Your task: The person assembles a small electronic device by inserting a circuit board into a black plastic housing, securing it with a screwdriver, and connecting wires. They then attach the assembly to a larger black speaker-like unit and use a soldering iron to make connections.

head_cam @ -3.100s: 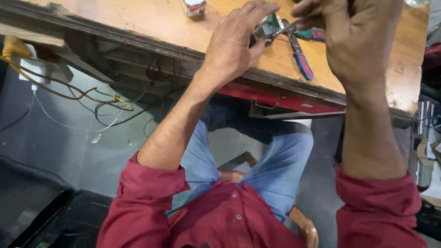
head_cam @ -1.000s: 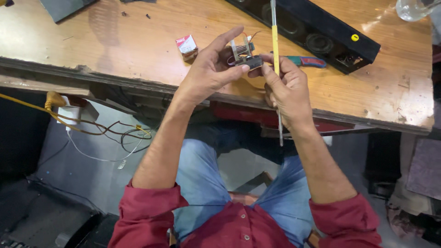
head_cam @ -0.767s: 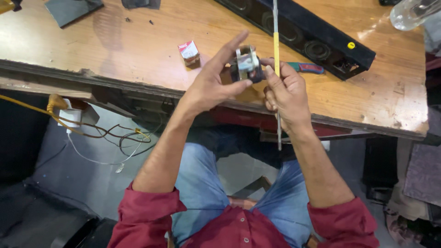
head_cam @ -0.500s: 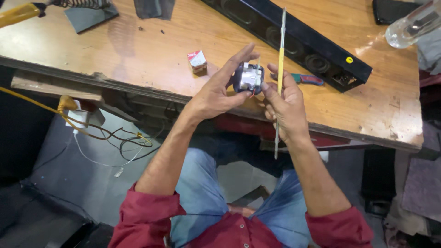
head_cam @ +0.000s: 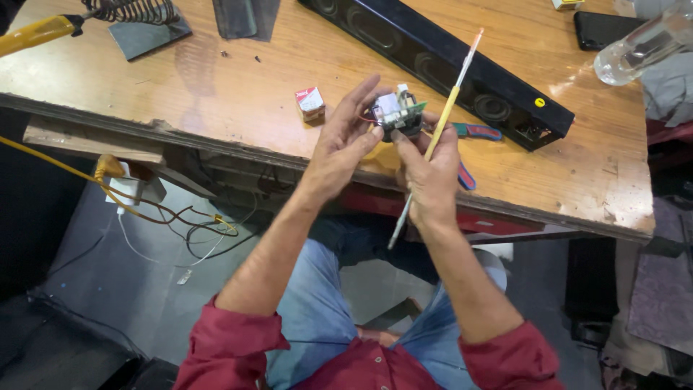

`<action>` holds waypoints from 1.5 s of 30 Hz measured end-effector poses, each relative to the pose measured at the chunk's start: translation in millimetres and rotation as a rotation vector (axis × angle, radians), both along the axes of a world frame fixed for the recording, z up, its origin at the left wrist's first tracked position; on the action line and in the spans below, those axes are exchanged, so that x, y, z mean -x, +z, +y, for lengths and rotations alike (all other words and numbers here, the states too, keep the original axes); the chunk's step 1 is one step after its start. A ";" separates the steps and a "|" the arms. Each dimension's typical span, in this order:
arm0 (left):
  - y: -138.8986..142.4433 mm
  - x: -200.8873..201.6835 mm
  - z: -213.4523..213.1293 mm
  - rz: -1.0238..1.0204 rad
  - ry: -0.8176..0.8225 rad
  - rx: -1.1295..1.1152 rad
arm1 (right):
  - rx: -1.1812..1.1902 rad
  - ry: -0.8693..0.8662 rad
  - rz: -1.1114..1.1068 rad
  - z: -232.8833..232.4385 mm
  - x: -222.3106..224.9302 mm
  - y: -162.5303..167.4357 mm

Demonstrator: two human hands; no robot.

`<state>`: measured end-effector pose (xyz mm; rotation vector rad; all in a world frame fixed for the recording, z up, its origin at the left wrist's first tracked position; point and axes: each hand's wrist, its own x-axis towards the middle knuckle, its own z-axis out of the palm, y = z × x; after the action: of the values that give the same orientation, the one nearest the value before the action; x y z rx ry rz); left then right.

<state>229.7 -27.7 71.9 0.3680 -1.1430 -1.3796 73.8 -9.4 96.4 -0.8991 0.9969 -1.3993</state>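
Fingers (head_cam: pixel 375 133) of both hands pinched the small circuit module (head_cam: pixel 398 112) — left hand (head_cam: pixel 343 148) half open around its side, right hand (head_cam: pixel 429 170) also gripping a thin yellow stick (head_cam: pixel 442 119). Module had come up off the table (head_cam: pixel 216 79) since a second ago, held over its front edge — mid-inspection, by my read. Pliers (head_cam: pixel 476 132) lay beside the black speaker bar (head_cam: pixel 433 61).

Over the desk (head_cam: pixel 216 79) edge, the left hand (head_cam: pixel 343 148) and right hand (head_cam: pixel 432 170) pinch a small circuit module (head_cam: pixel 398 112) between them. The right hand also holds a thin yellow rod (head_cam: pixel 440 130). A black speaker bar (head_cam: pixel 433 61) lies behind, a small box (head_cam: pixel 310 103) nearby.
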 end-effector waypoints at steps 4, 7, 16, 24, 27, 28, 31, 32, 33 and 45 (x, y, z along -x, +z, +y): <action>-8.8 10.4 5.0 0.295 -0.060 -0.112 | 0.068 -0.066 0.023 3.6 -15.2 -5.8; -10.3 16.6 3.4 0.351 0.011 -0.196 | 0.100 -0.094 0.131 5.4 -22.2 -13.7; 3.2 -22.3 -8.9 0.318 0.199 -0.287 | 0.342 -0.001 0.635 -0.8 -5.8 -13.8; 22.4 -149.1 20.1 0.209 0.436 -0.216 | 0.548 0.067 1.308 -35.4 10.4 6.3; 21.1 -176.9 51.1 0.223 0.432 -0.250 | 0.598 0.116 1.423 -40.9 -3.2 0.1; 19.8 -183.3 60.8 0.223 0.414 -0.273 | 0.607 0.120 1.438 -42.8 -8.7 -3.0; 18.2 -202.7 85.4 0.212 0.382 -0.319 | 0.670 0.102 1.460 -46.3 -25.6 -9.9; 17.9 -209.0 91.3 0.202 0.384 -0.332 | 0.694 0.090 1.465 -46.5 -29.9 -9.9; 17.4 -215.0 96.0 0.191 0.385 -0.344 | 0.707 0.097 1.479 -46.3 -34.2 -8.9; -0.4 -273.3 86.9 0.282 0.422 -0.353 | 0.989 0.232 1.293 -82.9 -152.0 39.7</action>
<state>503.1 59.2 71.5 0.6078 -0.5467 -1.2052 225.8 -92.3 136.1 -2.7565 0.9620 -0.9627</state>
